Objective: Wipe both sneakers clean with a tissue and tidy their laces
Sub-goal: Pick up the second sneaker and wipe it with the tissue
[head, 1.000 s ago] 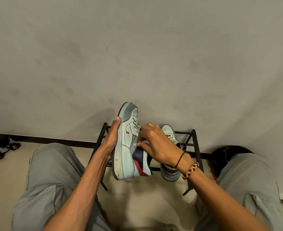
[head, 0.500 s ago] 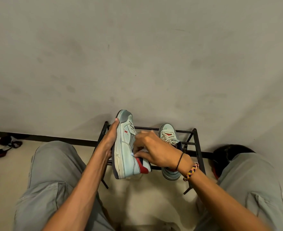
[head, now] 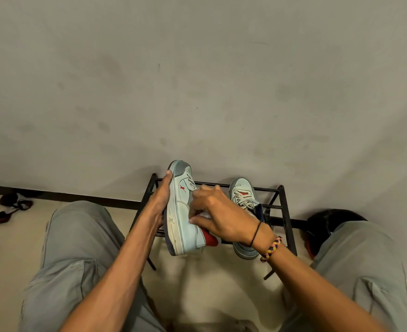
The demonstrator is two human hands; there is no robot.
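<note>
A pale blue sneaker [head: 182, 212] with a red heel patch is tipped on its side, toe pointing up, above the black rack. My left hand [head: 160, 200] lies flat against its sole and holds it up. My right hand [head: 218, 218] is curled against the sneaker's side and pinches a white tissue [head: 203, 213], of which only a small bit shows under the fingers. The second sneaker [head: 242, 195] stands on the rack to the right, its laces loose on top, partly hidden behind my right wrist.
The black metal shoe rack [head: 285, 226] stands against a grey wall. My knees in grey trousers flank it. Dark sandals [head: 10, 207] lie on the floor at far left. A dark object [head: 322, 226] sits beside the right knee.
The held sneaker has turned slightly, showing more of its sole edge. My right hand has slid along the sneaker's side toward the heel with the tissue.
</note>
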